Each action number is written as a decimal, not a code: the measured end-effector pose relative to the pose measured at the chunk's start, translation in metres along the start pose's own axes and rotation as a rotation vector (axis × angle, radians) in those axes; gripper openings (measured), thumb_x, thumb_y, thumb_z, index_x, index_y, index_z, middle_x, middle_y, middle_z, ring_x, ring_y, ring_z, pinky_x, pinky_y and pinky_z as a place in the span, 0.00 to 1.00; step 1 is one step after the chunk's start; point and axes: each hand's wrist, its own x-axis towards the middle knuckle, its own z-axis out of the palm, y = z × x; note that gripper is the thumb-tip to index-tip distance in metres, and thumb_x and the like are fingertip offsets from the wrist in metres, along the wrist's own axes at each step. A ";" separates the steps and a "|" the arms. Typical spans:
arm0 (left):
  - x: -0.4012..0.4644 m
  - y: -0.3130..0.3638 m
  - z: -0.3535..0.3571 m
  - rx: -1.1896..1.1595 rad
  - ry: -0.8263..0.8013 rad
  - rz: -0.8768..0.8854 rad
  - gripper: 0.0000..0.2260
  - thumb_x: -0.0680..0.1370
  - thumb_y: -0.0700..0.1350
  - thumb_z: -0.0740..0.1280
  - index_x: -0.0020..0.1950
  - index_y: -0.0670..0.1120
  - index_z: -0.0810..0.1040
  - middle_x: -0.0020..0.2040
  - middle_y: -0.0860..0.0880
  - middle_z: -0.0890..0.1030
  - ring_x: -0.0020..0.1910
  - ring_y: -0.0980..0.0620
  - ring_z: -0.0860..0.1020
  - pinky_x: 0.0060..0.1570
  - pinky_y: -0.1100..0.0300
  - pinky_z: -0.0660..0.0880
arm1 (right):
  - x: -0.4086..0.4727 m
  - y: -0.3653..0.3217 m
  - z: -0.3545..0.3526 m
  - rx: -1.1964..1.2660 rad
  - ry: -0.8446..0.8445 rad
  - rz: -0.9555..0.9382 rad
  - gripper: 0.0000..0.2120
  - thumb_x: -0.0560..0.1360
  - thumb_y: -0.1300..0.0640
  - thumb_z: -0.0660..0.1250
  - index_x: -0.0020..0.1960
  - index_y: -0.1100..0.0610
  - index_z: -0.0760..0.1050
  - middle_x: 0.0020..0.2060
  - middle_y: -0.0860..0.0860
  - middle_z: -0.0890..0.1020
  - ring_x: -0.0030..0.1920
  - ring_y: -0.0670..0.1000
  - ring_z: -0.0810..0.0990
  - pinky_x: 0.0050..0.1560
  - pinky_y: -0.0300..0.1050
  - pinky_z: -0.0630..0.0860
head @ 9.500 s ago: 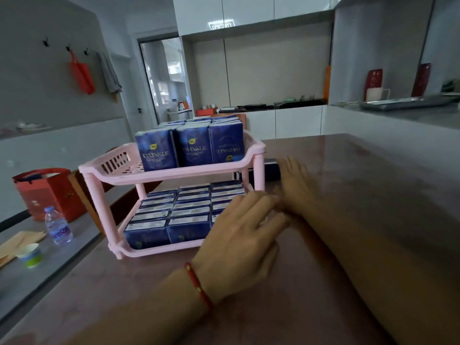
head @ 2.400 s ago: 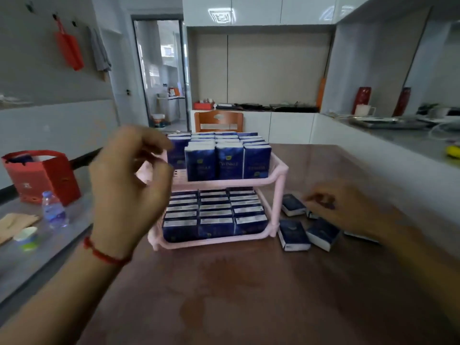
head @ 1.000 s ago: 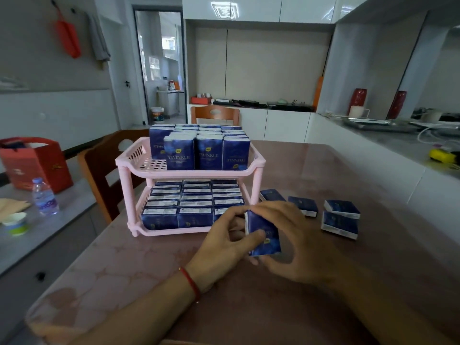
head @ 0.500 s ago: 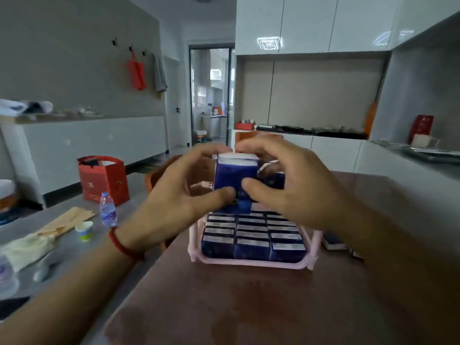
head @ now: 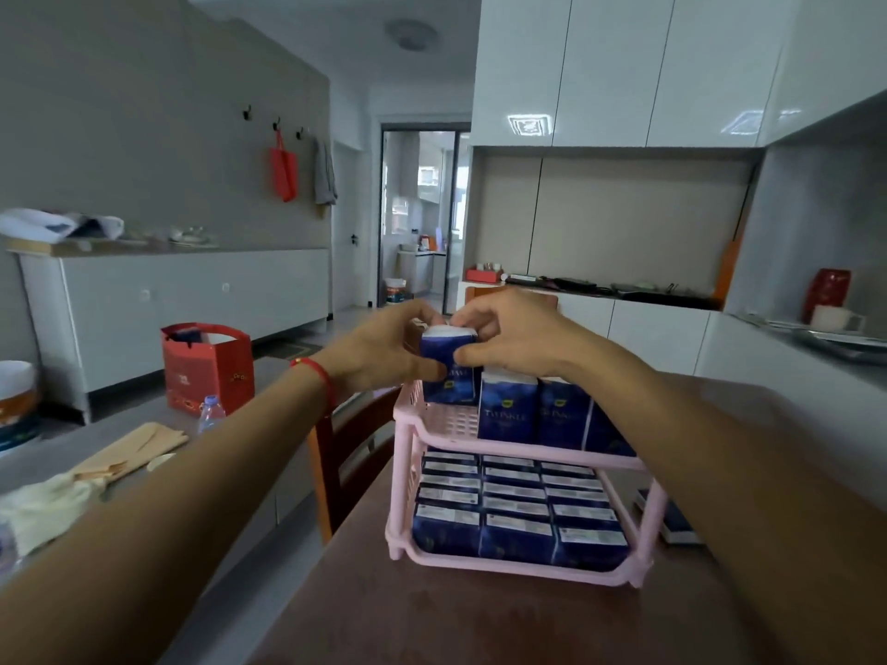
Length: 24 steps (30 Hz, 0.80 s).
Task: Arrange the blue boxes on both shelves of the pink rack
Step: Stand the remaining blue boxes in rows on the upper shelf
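On the pink rack, fingers pinch an upright blue box.

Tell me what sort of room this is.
Most likely a home kitchen and dining area: glossy white wall cabinets, a counter with cookware, and a dining table with a wooden chair.

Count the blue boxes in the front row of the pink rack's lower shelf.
3, side by side behind the pink rack's front rim: the left box, the middle box and the right box. More rows lie behind them, and nothing covers the front row.
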 end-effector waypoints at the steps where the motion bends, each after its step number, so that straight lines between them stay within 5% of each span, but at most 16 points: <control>1: 0.003 -0.004 0.001 0.019 -0.002 -0.007 0.20 0.73 0.37 0.75 0.61 0.49 0.73 0.55 0.47 0.82 0.53 0.49 0.82 0.49 0.56 0.81 | 0.001 0.001 0.002 -0.018 -0.006 0.009 0.21 0.69 0.52 0.76 0.61 0.49 0.78 0.55 0.44 0.82 0.52 0.44 0.80 0.55 0.46 0.79; 4: 0.008 -0.011 0.007 0.086 0.005 -0.007 0.21 0.71 0.38 0.77 0.59 0.50 0.74 0.55 0.48 0.82 0.53 0.50 0.82 0.55 0.48 0.82 | 0.003 0.002 0.008 -0.098 -0.026 0.034 0.21 0.69 0.52 0.76 0.61 0.50 0.77 0.54 0.46 0.81 0.52 0.46 0.79 0.57 0.50 0.79; 16: 0.016 -0.010 0.024 0.278 0.019 -0.013 0.35 0.70 0.43 0.78 0.72 0.50 0.65 0.62 0.46 0.78 0.56 0.47 0.79 0.59 0.49 0.80 | 0.008 -0.002 0.013 -0.186 -0.076 0.176 0.28 0.70 0.50 0.74 0.68 0.50 0.72 0.65 0.50 0.75 0.58 0.51 0.74 0.51 0.46 0.75; 24: 0.019 -0.011 0.021 0.255 -0.048 -0.050 0.36 0.71 0.42 0.78 0.74 0.51 0.63 0.66 0.45 0.75 0.57 0.46 0.79 0.58 0.47 0.80 | -0.024 0.011 -0.010 -0.123 0.168 0.082 0.13 0.75 0.50 0.69 0.59 0.48 0.78 0.59 0.46 0.79 0.56 0.46 0.77 0.56 0.43 0.74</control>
